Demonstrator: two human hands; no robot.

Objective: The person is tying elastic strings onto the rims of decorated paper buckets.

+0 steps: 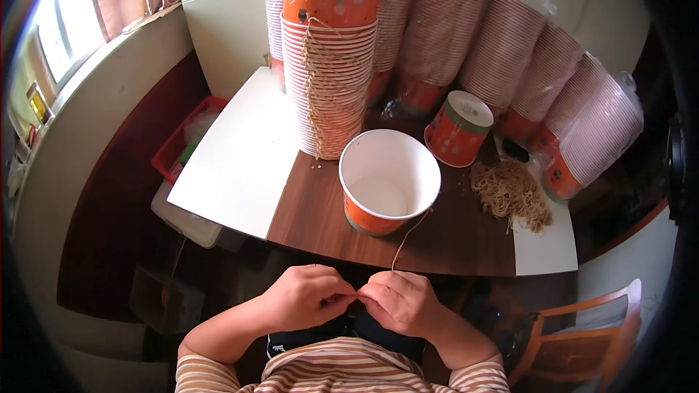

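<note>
**A:** Your left hand (306,297) and right hand (399,301) met fingertip to fingertip just below the table (320,207) edge, both pinched tight on the thin tan string (409,234). That string ran up from your right fingers to the rim of the open orange paper bucket (388,180), which stood upright near the edge.

**B:** So what was the risk?

**A:** I judged that a firm tug could have tipped the bucket toward you; it looked empty, white inside, so nothing weighed it down. The string could also have slipped from so small a pinch.

**B:** And the other containers?

**A:** A tall stack of strung buckets (331,58) stood just behind it, nested, with strings hanging down the side. A lone inverted bucket (459,128) sat to the right, near a loose pile of cut strings (511,193). Wrapped stacks (510,51) leaned behind. What the red crate (182,142) on the floor held, I couldn't tell.
</note>
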